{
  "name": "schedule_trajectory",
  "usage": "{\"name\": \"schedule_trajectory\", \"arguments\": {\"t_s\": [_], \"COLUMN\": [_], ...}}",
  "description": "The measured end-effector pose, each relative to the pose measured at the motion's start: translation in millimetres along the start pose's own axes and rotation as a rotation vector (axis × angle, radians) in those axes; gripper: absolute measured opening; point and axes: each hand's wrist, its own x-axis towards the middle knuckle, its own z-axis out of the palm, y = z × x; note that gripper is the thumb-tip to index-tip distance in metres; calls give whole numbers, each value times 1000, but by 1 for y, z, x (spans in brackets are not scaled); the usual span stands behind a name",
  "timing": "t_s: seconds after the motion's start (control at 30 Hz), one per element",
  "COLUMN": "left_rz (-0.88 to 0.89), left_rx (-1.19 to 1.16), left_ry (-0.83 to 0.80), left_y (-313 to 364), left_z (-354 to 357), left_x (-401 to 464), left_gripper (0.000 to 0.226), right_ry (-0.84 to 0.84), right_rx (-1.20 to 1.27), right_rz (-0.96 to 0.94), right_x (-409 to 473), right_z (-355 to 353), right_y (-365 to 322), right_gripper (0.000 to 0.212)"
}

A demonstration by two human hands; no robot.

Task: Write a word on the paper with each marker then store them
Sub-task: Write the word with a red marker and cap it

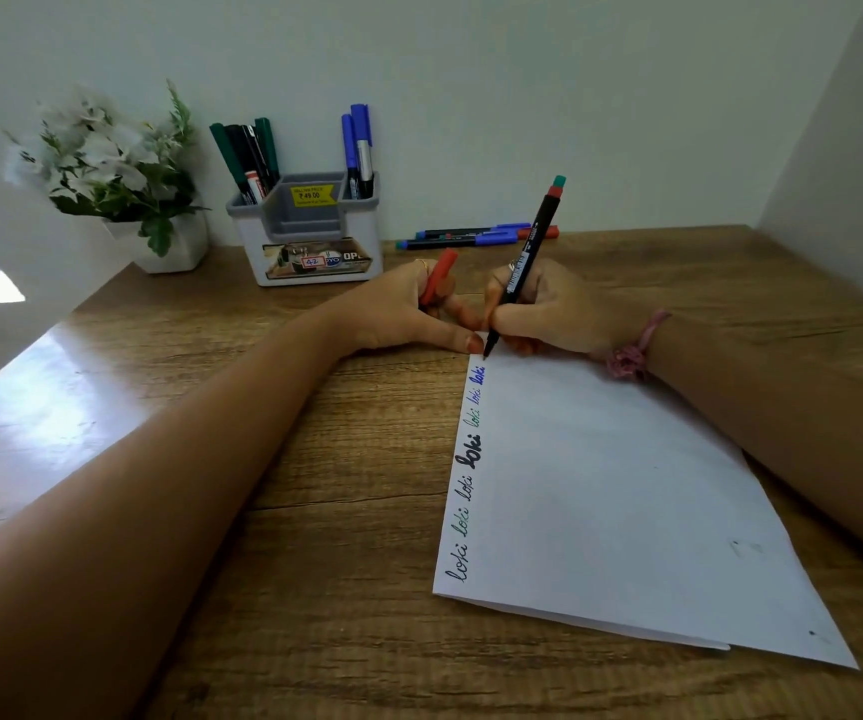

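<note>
Right hand grips a slim black marker, fingers curled round the lower barrel near the tip; the barrel leans up and to the right, its red and green end toward upper centre of the frame. The tip touches, or nearly touches, the far left corner of the paper, just past the last of a column of words running down the sheet's left edge. Left hand holds a red cap between curled fingers, thumb stretched out flat to pin the paper's corner. I judge the marker light, rigid and smooth-barrelled; a low pinch close to the nib gives control, a higher hold would wobble. The paper looks thin and liable to slide on the wooden table, so the thumb's pressure matters. Loose markers lie along the wall at centre frame, well apart from both hands; the grey holder left of them already carries several upright.
</note>
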Motion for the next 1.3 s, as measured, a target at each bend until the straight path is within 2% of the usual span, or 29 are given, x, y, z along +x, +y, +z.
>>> {"name": "schedule_trajectory", "arguments": {"t_s": [0.17, 0.27, 0.4, 0.53, 0.63, 1.07, 1.23, 1.3], "left_rz": [8, 6, 7, 9, 12, 15, 11, 13], "left_rx": [-64, -77, -75, -89, -97, -141, -135, -136], "left_ry": [-28, -22, -7, -4, -11, -20, -10, -11], "left_y": [0, -2, -3, -3, -3, -5, -7, -6], "left_z": [0, -1, -1, 0, 0, 0, -1, -1], "left_x": [2, 4, 6, 6, 5, 9, 11, 10], "left_gripper": [40, 41, 42, 42, 45, 42, 43, 45], "right_ry": [-28, -20, -12, -21, -5, 14, 34, 28], "right_rx": [24, 18, 0, 17, 21, -28, -80, -68], "right_rz": [-8, -3, -8, -5, -5, -10, -4, -2], "right_x": [-1, 0, 1, 1, 2, 3, 4, 3], "right_z": [-1, 0, 1, 0, 0, 0, 0, 0], "right_y": [-1, 0, 2, 2, 3, 4, 4, 3], "right_gripper": [40, 19, 35, 15, 23, 21, 43, 35]}}
